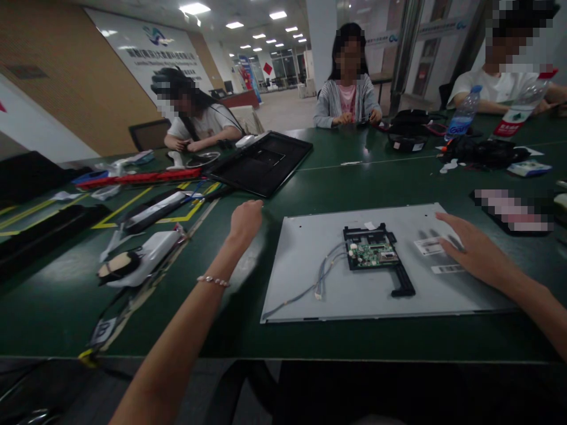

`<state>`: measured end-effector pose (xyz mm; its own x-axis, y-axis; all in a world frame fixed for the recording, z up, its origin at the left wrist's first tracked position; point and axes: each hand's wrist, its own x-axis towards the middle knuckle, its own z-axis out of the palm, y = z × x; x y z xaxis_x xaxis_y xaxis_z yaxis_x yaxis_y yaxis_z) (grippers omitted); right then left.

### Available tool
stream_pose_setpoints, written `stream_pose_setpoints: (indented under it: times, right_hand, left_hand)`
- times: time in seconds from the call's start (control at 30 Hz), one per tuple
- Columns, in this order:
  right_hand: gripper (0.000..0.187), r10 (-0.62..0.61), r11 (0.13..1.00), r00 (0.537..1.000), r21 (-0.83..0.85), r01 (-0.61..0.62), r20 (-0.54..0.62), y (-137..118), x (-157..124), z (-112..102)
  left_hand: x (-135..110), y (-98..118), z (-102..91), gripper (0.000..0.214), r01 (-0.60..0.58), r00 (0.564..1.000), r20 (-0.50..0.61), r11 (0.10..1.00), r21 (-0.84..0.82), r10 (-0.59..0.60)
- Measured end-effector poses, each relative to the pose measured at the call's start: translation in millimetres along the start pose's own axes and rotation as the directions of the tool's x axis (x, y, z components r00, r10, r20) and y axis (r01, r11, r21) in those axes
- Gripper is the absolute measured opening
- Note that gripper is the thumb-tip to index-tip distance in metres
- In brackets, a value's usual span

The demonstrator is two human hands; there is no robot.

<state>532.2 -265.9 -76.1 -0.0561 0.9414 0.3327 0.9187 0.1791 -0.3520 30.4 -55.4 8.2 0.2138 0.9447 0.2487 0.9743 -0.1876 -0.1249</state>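
Note:
A flat grey display panel (301,265) lies on the table before me, its back side up. A green circuit board (374,252) in a black plastic bracket (404,280) sits on its middle, and thin grey cables (325,268) run from it to the left. My right hand (473,251) is over the panel's right part, by the white labels (429,246), fingers apart; whether it touches is unclear. My left hand (245,223) is curled closed left of the panel, near the black monitor frame (266,162); its inside is hidden.
A white device with a round tan end (153,260) and a black-and-white long part (155,209) lie left. A blurred phone-like slab (514,212) lies right. Bottles (465,112) and a black case (407,130) stand farther back. Several people sit around the green table (345,177).

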Motion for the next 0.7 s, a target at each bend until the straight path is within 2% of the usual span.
stream_pose_setpoints:
  times: [0.17, 0.27, 0.4, 0.53, 0.63, 0.7]
  right_hand:
    - [0.053, -0.084, 0.991, 0.996, 0.109, 0.083, 0.003, -72.4, 9.2, -6.4]
    - [0.051, -0.188, 0.965, 0.981, 0.198, 0.174, 0.054, -121.3, 14.1, -4.8]
    - [0.056, -0.299, 0.897, 0.948, 0.37, 0.241, 0.108, -179.2, 19.7, 4.5]
    - [0.066, -0.326, 0.774, 0.941, 0.598, 0.207, 0.095, -219.1, 25.7, 20.7]
    - [0.068, -0.273, 0.669, 0.958, 0.734, 0.121, 0.091, -231.2, 31.1, 32.3]
    - [0.068, -0.238, 0.614, 0.966, 0.786, 0.071, 0.099, -231.5, 34.4, 38.4]
  left_hand:
    - [-61.2, 63.0, -41.1, 0.029, -0.144, 0.989, 0.028, 0.989, 0.013, 0.144]
    - [-100.8, 96.8, -61.3, 0.03, -0.317, 0.948, 0.014, 0.946, -0.067, 0.319]
    - [-142.9, 132.3, -74.5, 0.023, -0.425, 0.905, -0.018, 0.903, -0.065, 0.425]
    - [-168.6, 154.3, -75.4, 0.018, -0.443, 0.895, -0.111, 0.889, -0.117, 0.432]
    - [-176.1, 161.6, -73.2, 0.021, -0.416, 0.906, -0.178, 0.889, -0.193, 0.385]
    - [-176.8, 162.5, -71.7, 0.023, -0.38, 0.923, -0.177, 0.88, -0.286, 0.341]
